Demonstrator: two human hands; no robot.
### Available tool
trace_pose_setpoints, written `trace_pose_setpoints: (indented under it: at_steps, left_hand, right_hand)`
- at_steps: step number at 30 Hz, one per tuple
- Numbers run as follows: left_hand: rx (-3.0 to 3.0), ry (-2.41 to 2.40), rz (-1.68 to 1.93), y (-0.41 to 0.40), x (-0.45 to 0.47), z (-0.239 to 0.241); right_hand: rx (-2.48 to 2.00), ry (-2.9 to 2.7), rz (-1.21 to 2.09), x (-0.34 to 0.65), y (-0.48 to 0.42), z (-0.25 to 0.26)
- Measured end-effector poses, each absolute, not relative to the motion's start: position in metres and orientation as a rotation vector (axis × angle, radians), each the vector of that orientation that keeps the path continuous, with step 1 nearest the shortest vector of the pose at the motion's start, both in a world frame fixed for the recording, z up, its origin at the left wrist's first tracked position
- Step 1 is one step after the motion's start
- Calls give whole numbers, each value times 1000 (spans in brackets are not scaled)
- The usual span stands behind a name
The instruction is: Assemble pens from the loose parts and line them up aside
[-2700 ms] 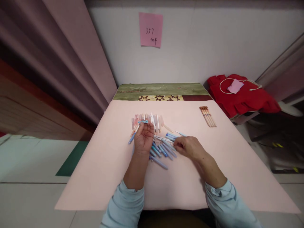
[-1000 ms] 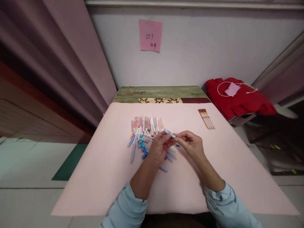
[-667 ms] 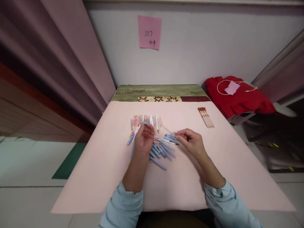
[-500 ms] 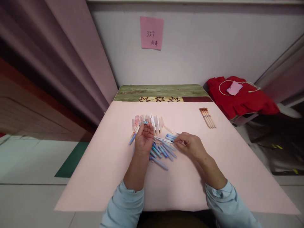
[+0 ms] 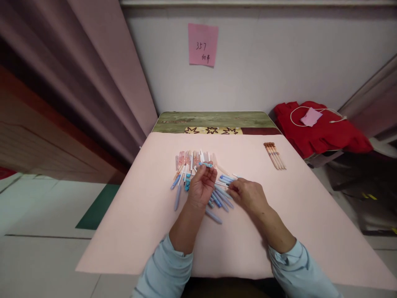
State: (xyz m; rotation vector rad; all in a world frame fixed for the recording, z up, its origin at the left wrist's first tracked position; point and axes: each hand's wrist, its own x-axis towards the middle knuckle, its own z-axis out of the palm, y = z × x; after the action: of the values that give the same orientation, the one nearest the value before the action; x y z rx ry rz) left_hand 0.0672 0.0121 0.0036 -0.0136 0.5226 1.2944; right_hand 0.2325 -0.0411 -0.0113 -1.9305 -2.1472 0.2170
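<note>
My left hand point(image 5: 202, 187) is turned palm up over the pile, its fingers curled round a short light-blue pen part point(image 5: 206, 164). To its right, my right hand point(image 5: 249, 195) pinches the end of a thin white pen refill point(image 5: 221, 183). Blue pen barrels point(image 5: 223, 199) fan out between the hands, partly hidden by my left wrist. Blue pen caps point(image 5: 187, 184) lie just left of the left hand, near a grey-blue barrel point(image 5: 178, 198). Behind the hands is a row of pinkish pen parts point(image 5: 185, 158) with several white refills.
Several beige pens with brown tops point(image 5: 274, 156) lie side by side at the back right of the pink-covered table point(image 5: 124, 236). A red cloth point(image 5: 328, 132) with a white cable is beyond the right edge. A pink note point(image 5: 203, 44) hangs on the wall.
My left hand has moved right with the light-blue pen part, closer to my right hand, uncovering blue caps and a grey-blue barrel. The right hand keeps its pinch in nearly the same place.
</note>
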Motion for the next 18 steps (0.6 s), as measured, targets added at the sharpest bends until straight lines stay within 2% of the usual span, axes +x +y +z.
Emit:
trace_pose_setpoints:
  at_steps: [9,18]
  left_hand:
    - [-58,370,1172,4,66,9]
    - [-88,380,1140,4,65,10]
  right_hand:
    - [-1780,-2019,214,231,-44,-10]
    - [-1294,-1275,933,222,-46,1]
